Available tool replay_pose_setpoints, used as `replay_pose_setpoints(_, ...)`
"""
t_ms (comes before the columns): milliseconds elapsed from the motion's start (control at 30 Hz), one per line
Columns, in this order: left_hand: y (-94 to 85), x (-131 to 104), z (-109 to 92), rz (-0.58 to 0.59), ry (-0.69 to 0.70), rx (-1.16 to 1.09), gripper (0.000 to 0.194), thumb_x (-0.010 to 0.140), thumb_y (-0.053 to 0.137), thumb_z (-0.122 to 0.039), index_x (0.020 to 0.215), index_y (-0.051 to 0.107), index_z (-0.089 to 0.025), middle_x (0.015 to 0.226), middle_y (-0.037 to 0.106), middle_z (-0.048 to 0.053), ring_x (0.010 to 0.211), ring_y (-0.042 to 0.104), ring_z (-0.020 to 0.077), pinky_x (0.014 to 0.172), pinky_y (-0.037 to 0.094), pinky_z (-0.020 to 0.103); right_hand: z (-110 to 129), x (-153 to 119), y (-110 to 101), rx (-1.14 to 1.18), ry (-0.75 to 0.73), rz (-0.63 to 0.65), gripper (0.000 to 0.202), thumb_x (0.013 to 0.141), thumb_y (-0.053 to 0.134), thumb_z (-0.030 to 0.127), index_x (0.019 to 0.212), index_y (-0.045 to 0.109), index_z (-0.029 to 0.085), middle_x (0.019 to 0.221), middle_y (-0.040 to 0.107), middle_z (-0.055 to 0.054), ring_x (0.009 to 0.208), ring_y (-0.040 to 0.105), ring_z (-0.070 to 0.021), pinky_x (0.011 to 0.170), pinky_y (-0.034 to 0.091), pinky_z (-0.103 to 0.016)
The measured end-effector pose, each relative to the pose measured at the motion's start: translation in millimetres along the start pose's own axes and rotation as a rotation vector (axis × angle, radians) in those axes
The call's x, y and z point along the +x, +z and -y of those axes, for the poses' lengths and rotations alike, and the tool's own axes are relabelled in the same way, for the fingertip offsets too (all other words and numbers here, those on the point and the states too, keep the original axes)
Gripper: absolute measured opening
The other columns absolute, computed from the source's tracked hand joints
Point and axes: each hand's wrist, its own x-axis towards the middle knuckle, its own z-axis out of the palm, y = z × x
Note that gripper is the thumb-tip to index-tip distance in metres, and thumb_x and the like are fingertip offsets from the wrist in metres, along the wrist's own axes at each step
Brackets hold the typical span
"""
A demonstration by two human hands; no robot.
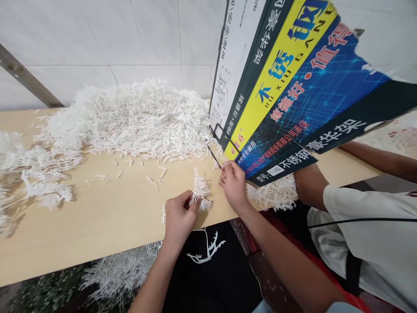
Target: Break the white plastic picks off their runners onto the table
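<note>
My left hand (180, 217), above the front edge of the wooden table (107, 213), is closed on a small white branched sprig (200, 189) that stands up from the fingertips. Just right of it, my right hand (233, 182) is closed, its fingertips together at the lower corner of a cardboard box panel (286, 82); what they hold, if anything, is too small to make out. A large heap of white sprigs (140, 121) lies behind both hands, and a few loose white pieces (156, 181) are scattered in front of it.
The blue and yellow panel stands tilted at the right. Beyond it another person's arm (309, 182) and white clothing (365, 234) show, beside more white sprigs (276, 193). Another white pile (42, 187) lies at the left. White strands (127, 269) hang below the table edge. A tiled wall (130, 39) closes the back.
</note>
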Motion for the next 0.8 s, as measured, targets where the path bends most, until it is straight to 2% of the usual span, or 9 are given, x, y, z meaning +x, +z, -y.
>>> replay_pose_setpoints(67, 1.0, -1.4, 0.8, -0.028, -0.003, -0.005, 0.04, 0.089, 0.06, -0.039, 0.059, 0.043, -0.019, 0.056, 0.032, -0.006, 0.058, 0.032, 0.0107, 0.056, 0.023, 0.025, 1.2, -0.4, 1.8, -0.045, -0.035, 0.012, 0.025, 0.102, 0.047, 0.04, 0.09, 0.06, 0.022, 0.071, 0.058, 0.001, 0.054, 0.048, -0.0123, 0.052, 0.039, -0.024)
replay_pose_setpoints(167, 3.4, -0.9, 0.4, -0.068, -0.019, -0.006, 0.04, 0.09, 0.059, -0.039, 0.06, 0.039, -0.02, 0.056, 0.03, -0.006, 0.059, 0.032, 0.0107, 0.056, 0.023, 0.025, 9.8, -8.7, 2.8, -0.206, -0.188, 0.082, 0.016, 0.097, 0.059, 0.033, 0.105, 0.067, 0.022, 0.086, 0.068, -0.003, 0.066, 0.059, -0.0148, 0.062, 0.047, -0.027)
replay_pose_setpoints(300, 5.5, 1.5, -1.3, -0.079, 0.005, 0.049, 0.039, 0.089, 0.057, -0.036, 0.06, 0.038, -0.02, 0.055, 0.031, -0.006, 0.057, 0.031, 0.0103, 0.056, 0.023, 0.026, 16.8, -22.7, 0.5, -0.303, -0.38, 0.096, 0.016, 0.098, 0.055, 0.03, 0.104, 0.068, 0.022, 0.085, 0.069, -0.005, 0.068, 0.06, -0.017, 0.067, 0.05, -0.03)
replay_pose_setpoints(400, 4.8, 1.4, -2.2, -0.058, 0.044, 0.09, 0.035, 0.087, 0.056, -0.031, 0.059, 0.039, -0.02, 0.053, 0.033, -0.006, 0.054, 0.031, 0.01, 0.055, 0.024, 0.026, 17.4, -27.2, 0.0, -0.351, -0.509, 0.246, 0.022, 0.098, 0.056, 0.031, 0.114, 0.068, 0.021, 0.093, 0.071, -0.007, 0.078, 0.066, -0.0195, 0.074, 0.052, -0.031)
replay_pose_setpoints(467, 4.0, 0.4, -2.7, -0.036, 0.066, 0.102, 0.025, 0.083, 0.054, -0.024, 0.06, 0.044, -0.019, 0.052, 0.038, -0.006, 0.054, 0.033, 0.0103, 0.055, 0.025, 0.025, 18.2, -26.7, 0.9, -0.365, -0.536, 0.381, 0.027, 0.097, 0.061, 0.036, 0.12, 0.067, 0.022, 0.102, 0.074, -0.007, 0.086, 0.07, -0.0206, 0.079, 0.052, -0.03)
replay_pose_setpoints(533, 3.3, -0.9, -2.9, -0.02, 0.089, 0.104, 0.016, 0.081, 0.051, -0.018, 0.065, 0.052, -0.019, 0.054, 0.045, -0.006, 0.054, 0.036, 0.0106, 0.055, 0.028, 0.024, 18.9, -24.1, 1.6, -0.367, -0.487, 0.488, 0.028, 0.094, 0.067, 0.04, 0.117, 0.068, 0.024, 0.104, 0.076, -0.005, 0.085, 0.071, -0.0194, 0.079, 0.052, -0.029)
replay_pose_setpoints(600, 3.2, -2.0, -2.9, -0.028, 0.104, 0.111, 0.017, 0.082, 0.05, -0.02, 0.066, 0.054, -0.019, 0.054, 0.046, -0.005, 0.054, 0.038, 0.0106, 0.056, 0.028, 0.024, 18.2, -20.3, 1.6, -0.343, -0.366, 0.524, 0.024, 0.093, 0.07, 0.042, 0.11, 0.07, 0.025, 0.09, 0.076, -0.001, 0.074, 0.069, -0.0167, 0.072, 0.051, -0.027)
replay_pose_setpoints(667, 3.5, -2.7, -2.9, -0.056, 0.104, 0.12, 0.025, 0.087, 0.052, -0.026, 0.063, 0.054, -0.018, 0.053, 0.041, -0.006, 0.053, 0.036, 0.0102, 0.056, 0.028, 0.024, 15.0, -16.3, 0.8, -0.263, -0.227, 0.505, 0.02, 0.092, 0.07, 0.041, 0.102, 0.07, 0.023, 0.078, 0.072, 0.001, 0.065, 0.065, -0.0149, 0.065, 0.05, -0.025)
replay_pose_setpoints(800, 4.3, -3.2, -3.7, -0.094, 0.056, 0.081, 0.034, 0.094, 0.054, -0.039, 0.068, 0.062, -0.018, 0.055, 0.037, -0.006, 0.053, 0.036, 0.0099, 0.056, 0.028, 0.024, 5.3, -11.3, -1.1, -0.001, -0.022, 0.438, 0.019, 0.09, 0.072, 0.039, 0.095, 0.071, 0.02, 0.076, 0.07, -0.001, 0.062, 0.064, -0.0154, 0.056, 0.05, -0.026)
